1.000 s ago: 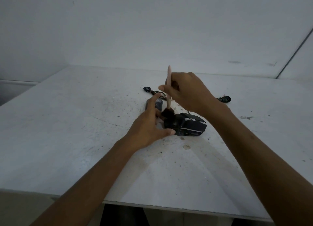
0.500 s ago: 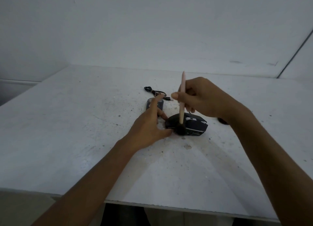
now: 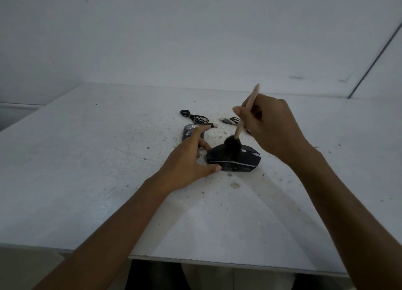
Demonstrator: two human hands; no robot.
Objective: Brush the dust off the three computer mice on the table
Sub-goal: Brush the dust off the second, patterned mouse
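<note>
A black gaming mouse (image 3: 239,162) lies on the white table (image 3: 87,159) in the middle. My left hand (image 3: 187,161) steadies it, thumb against its near left end and fingers spread behind it. My right hand (image 3: 269,126) grips a brush (image 3: 241,126) with a pale handle; its dark bristles rest on top of the mouse. A second, darker mouse (image 3: 190,132) lies behind my left hand, partly hidden by the fingers. A third mouse is not visible.
Two coiled black cables with USB plugs lie behind the mice: the left cable (image 3: 195,118) and the right cable (image 3: 230,120), which is partly behind my right hand. Dust and crumbs speckle the table around the mouse. The table's front edge runs near the bottom.
The brush has moved from the mouse's near left side up onto its top, and the handle now tilts to the right. My right hand has shifted right and back. My left hand stays put.
</note>
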